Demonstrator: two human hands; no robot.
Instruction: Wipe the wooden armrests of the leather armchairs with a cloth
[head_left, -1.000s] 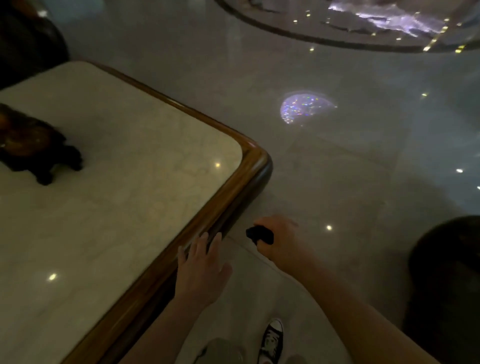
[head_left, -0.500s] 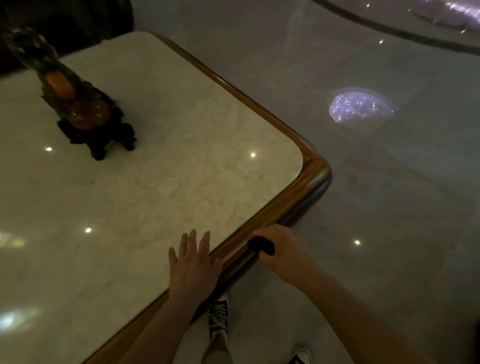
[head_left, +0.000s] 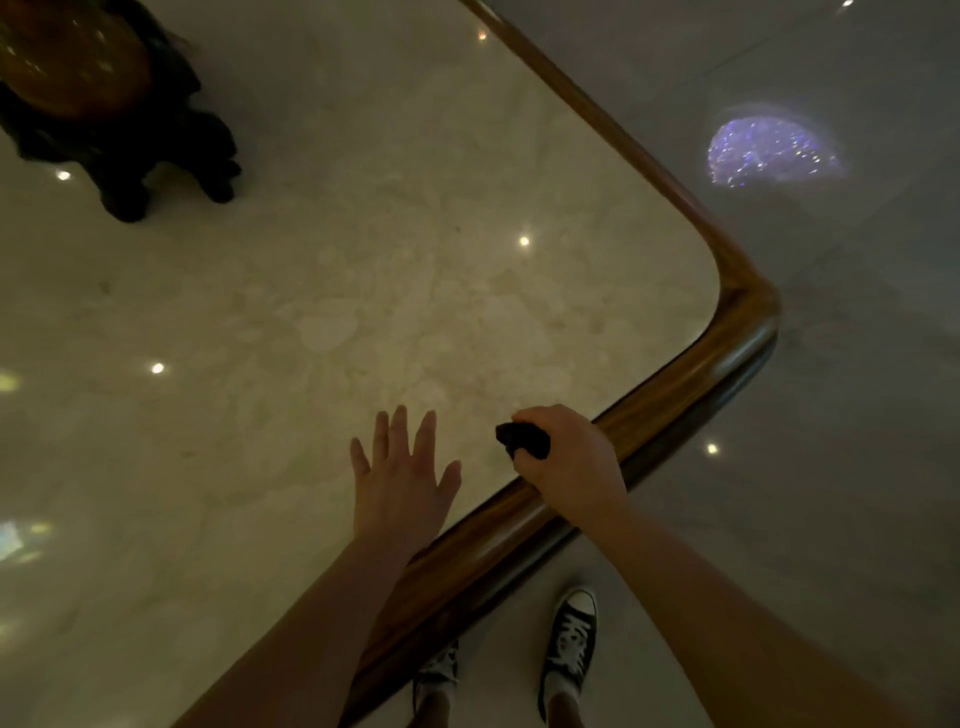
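Note:
My right hand (head_left: 574, 457) is closed around a small dark bunched cloth (head_left: 523, 439) and hovers over the near edge of a marble-topped table (head_left: 363, 291). Only a dark lump of the cloth sticks out of the fist. My left hand (head_left: 402, 478) is flat with fingers spread over the marble top, just left of the right hand, holding nothing. The table's rounded wooden rim (head_left: 675, 384) runs under my right wrist. No armchair or armrest is in view.
A dark carved ornament on a black footed stand (head_left: 114, 104) sits on the table at the far left. Glossy stone floor (head_left: 857, 415) lies right of the table, with light reflections. My two sneakers (head_left: 569, 649) stand by the table's near edge.
The view has swung down and closer over the table. Both hands moved from beside the wooden rim to above the marble top; the right hand kept its grip on the cloth.

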